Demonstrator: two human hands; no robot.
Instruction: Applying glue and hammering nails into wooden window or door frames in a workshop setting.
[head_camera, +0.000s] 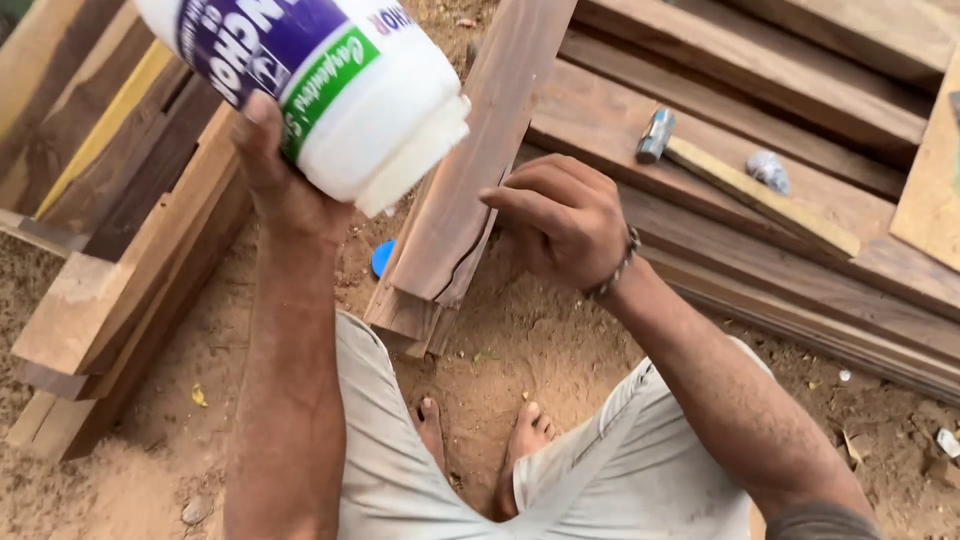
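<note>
Currently at the glue-pour step: left hand grips the tilted white glue jar over the cracked plank, right hand empty, fingers on the crack; next needs aim along it.

A hammer with a wooden handle lies on the stacked dark planks on the right, and there's a small grey stone just beside its handle. More lumber is piled on the left, on sandy ground. A small blue lid lies in the dirt.
</note>
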